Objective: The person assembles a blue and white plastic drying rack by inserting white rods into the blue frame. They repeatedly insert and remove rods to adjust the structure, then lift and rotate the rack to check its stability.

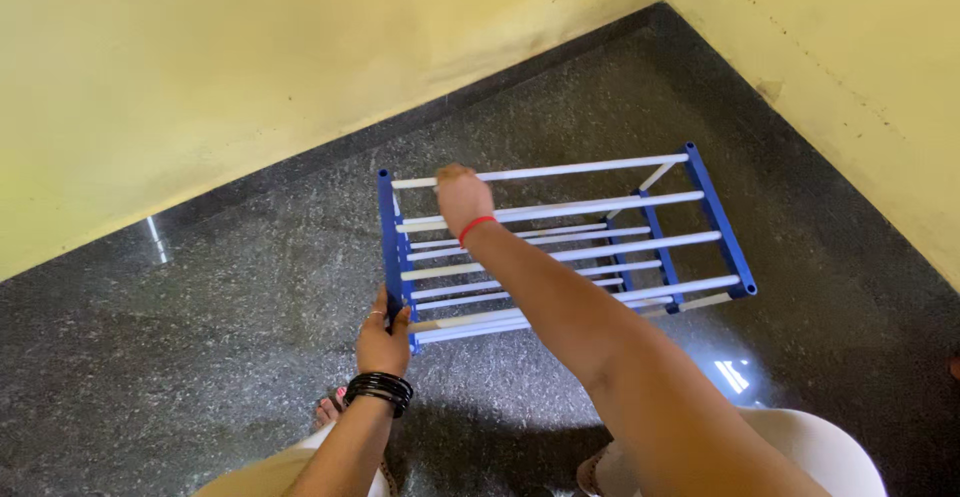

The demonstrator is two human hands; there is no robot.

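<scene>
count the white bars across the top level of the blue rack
4 on the top level of the rack: far edge, next, third, nearest. Lower bars may be partly hidden.

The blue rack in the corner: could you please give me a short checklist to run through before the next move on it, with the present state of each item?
1. Left hand grips the near corner of the blue rack: ok, fingers wrap the blue end frame.
2. Right hand is on a white rail: ok, it rests on the far rail near the left end.
3. Rack stands level on the dark floor: ok, as far as the view shows; its feet are hidden.
4. All rails seated in both end frames: cannot tell, the joints are too small to judge.
5. Room toward the yellow walls: ok, floor shows around the rack.
6. Foot apart from the rack: ok.
</scene>
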